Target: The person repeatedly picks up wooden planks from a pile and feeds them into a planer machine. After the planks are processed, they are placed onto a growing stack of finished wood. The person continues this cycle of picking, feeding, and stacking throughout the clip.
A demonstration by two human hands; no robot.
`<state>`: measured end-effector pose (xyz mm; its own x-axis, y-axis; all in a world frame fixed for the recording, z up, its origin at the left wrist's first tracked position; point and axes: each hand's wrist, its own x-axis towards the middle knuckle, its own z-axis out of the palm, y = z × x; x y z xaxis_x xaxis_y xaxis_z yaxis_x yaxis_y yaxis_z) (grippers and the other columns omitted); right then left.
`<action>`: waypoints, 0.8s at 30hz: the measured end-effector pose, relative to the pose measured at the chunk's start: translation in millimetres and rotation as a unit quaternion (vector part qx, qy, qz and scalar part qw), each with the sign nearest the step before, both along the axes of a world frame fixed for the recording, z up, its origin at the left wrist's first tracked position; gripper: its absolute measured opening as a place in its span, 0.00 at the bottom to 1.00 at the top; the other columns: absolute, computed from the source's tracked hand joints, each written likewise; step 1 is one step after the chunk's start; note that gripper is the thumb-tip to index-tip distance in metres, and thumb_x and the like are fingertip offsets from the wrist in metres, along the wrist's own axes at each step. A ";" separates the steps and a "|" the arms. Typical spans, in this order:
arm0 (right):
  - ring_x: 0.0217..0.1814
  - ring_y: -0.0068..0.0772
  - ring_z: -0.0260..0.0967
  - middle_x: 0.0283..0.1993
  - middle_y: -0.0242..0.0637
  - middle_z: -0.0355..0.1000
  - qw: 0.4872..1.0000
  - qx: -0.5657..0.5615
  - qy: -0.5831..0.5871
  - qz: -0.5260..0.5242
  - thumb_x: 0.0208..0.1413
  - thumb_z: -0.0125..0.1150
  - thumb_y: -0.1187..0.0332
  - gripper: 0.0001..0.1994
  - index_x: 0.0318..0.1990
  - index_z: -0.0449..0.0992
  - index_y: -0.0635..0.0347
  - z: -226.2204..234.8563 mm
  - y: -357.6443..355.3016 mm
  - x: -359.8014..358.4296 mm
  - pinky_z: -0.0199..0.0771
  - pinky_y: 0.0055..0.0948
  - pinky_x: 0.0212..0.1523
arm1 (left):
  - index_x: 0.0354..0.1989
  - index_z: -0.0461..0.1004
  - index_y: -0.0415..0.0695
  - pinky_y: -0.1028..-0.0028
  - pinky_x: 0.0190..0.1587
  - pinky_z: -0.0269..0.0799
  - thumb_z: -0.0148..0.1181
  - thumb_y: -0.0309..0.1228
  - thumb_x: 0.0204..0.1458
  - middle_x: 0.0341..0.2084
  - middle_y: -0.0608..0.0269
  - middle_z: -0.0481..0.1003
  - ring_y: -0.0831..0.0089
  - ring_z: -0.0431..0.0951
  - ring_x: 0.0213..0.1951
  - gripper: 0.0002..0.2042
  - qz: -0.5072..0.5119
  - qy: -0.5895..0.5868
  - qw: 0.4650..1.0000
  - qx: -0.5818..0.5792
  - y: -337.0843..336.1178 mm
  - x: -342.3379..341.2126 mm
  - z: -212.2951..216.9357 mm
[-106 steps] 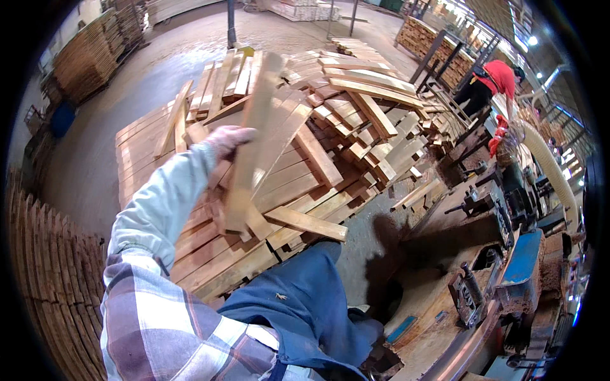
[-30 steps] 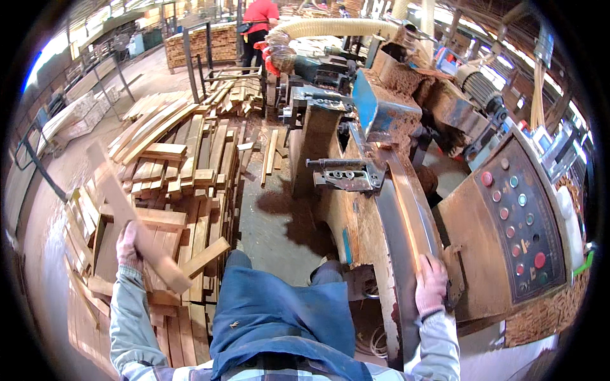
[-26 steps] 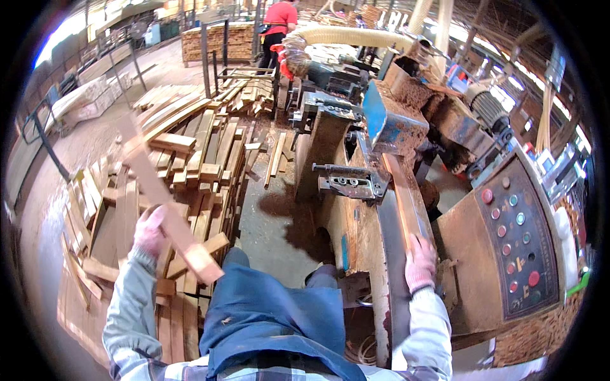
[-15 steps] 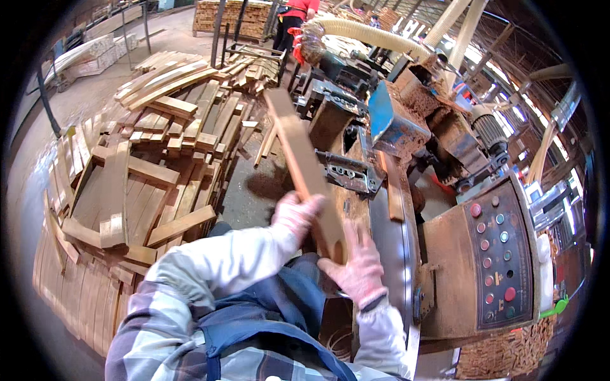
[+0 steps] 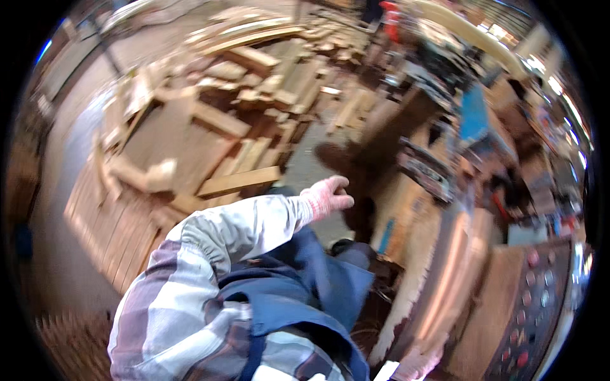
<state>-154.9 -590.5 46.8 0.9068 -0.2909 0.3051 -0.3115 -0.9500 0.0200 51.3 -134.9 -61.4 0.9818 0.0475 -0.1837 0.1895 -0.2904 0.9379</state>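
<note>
My left hand (image 5: 327,198), in a pinkish-white work glove, is held out over the gap between the wood pile and the machine. Its fingers are loosely bent and apart, with nothing in them. A long wooden board (image 5: 456,279), streaked by motion, lies along the metal bed of the woodworking machine (image 5: 424,168). At the board's near end, by the lower edge, is my right hand (image 5: 420,363), also gloved. It is blurred and partly cut off, so whether its fingers grip the board cannot be made out.
A big heap of wooden pieces (image 5: 238,181) fills the left side, stacked on long planks (image 5: 114,225). On the right stands a control panel (image 5: 537,311) with several buttons. A blue metal hood (image 5: 473,114) and a pale hose (image 5: 473,28) rise beyond the machine bed.
The board has gone from both hands in front of me to the machine bed on the right. My left hand has let go; my right has moved down and nearer. The view has swung left.
</note>
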 end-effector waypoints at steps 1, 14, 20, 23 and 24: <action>0.56 0.57 0.75 0.61 0.53 0.74 0.994 -0.078 0.000 -0.082 0.55 0.71 0.54 0.38 0.73 0.65 0.45 -40.9 -45.4 13.5 0.77 0.48 0.55 | 0.64 0.71 0.38 0.70 0.55 0.76 0.69 0.40 0.54 0.43 0.57 0.81 0.69 0.80 0.48 0.31 0.046 -0.021 0.998 0.038 30.8 -4.2 -20.0; 0.78 0.47 0.56 0.77 0.50 0.58 0.922 0.311 -0.192 0.128 0.65 0.59 0.67 0.33 0.76 0.56 0.62 -22.1 0.9 259.9 0.55 0.39 0.76 | 0.69 0.66 0.43 0.57 0.71 0.63 0.57 0.58 0.57 0.68 0.47 0.68 0.50 0.66 0.70 0.38 0.481 0.232 0.732 0.422 376.1 -133.6 -6.2; 0.72 0.52 0.62 0.71 0.49 0.67 0.949 0.295 -0.083 0.073 0.58 0.67 0.69 0.34 0.73 0.65 0.56 -17.2 20.6 91.2 0.58 0.44 0.73 | 0.61 0.72 0.31 0.56 0.66 0.65 0.48 0.49 0.65 0.57 0.31 0.73 0.40 0.71 0.62 0.30 0.376 0.191 0.875 0.238 594.8 -217.9 -121.9; 0.68 0.56 0.65 0.67 0.51 0.68 0.981 0.195 0.017 0.004 0.53 0.68 0.72 0.33 0.70 0.69 0.57 -25.3 1.9 5.8 0.60 0.49 0.70 | 0.44 0.78 0.31 0.54 0.40 0.75 0.54 0.51 0.61 0.38 0.39 0.81 0.50 0.81 0.37 0.28 0.114 0.139 0.792 0.583 638.1 -245.6 -87.1; 0.67 0.56 0.65 0.67 0.50 0.69 0.993 0.115 0.008 -0.008 0.52 0.68 0.73 0.32 0.68 0.71 0.58 -6.5 8.5 -29.0 0.60 0.50 0.70 | 0.38 0.79 0.35 0.60 0.32 0.72 0.60 0.48 0.59 0.28 0.50 0.79 0.60 0.79 0.29 0.23 0.333 0.264 0.869 0.253 547.2 -190.4 -119.0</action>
